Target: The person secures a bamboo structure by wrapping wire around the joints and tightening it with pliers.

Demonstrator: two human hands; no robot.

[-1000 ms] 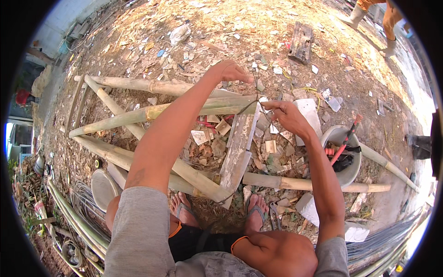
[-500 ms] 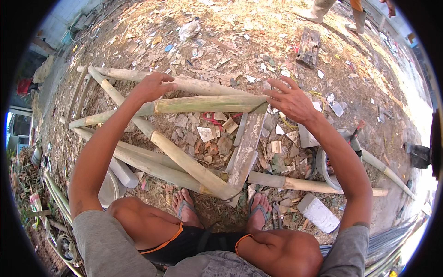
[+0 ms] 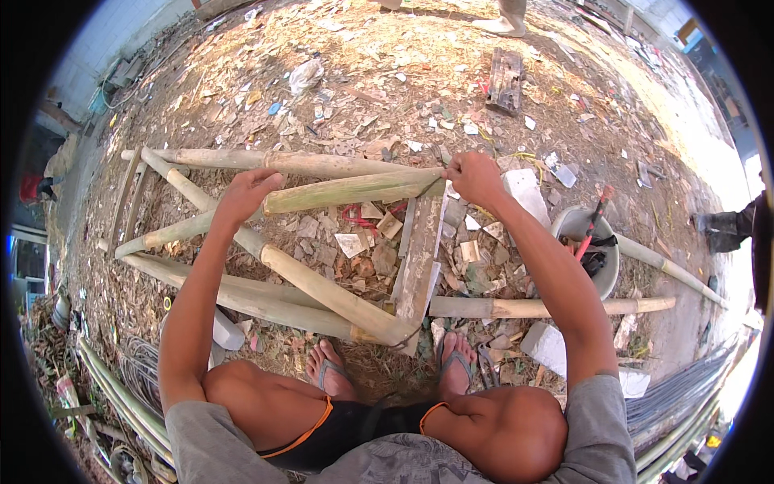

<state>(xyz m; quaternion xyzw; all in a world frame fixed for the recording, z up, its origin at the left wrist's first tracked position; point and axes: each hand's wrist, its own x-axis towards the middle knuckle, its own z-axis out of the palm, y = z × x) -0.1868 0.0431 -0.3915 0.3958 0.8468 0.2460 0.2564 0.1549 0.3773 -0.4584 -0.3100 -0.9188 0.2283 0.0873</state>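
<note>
A frame of bamboo poles (image 3: pixel 330 292) lies on the ground before my feet, with crossing pieces and a weathered board (image 3: pixel 421 258) at its right end. My right hand (image 3: pixel 474 177) is closed in a pinch at the right tip of the upper slanting pole (image 3: pixel 347 193), by the top of the board. What lies between those fingertips is too small to make out. Above that same pole, farther left, is my left hand (image 3: pixel 248 194), its fingers bent and drawn together. Whether it touches the pole or holds anything is hidden. Dark wire (image 3: pixel 407 342) shows at the frame's near corner.
A bucket (image 3: pixel 603 274) with a red-handled tool stands right of the frame, near a loose pole (image 3: pixel 564 307). Pale blocks (image 3: pixel 545 347), pliers (image 3: pixel 488 367) and a wood chunk (image 3: pixel 505 81) lie about. Another person's boot (image 3: pixel 508 20) is at the top; a dark-clad person (image 3: pixel 754 234) is at right.
My right hand has gone from spread fingers to a pinch at the pole's tip. The left hand's fingers have drawn together. The view has shifted, and the booted person has moved.
</note>
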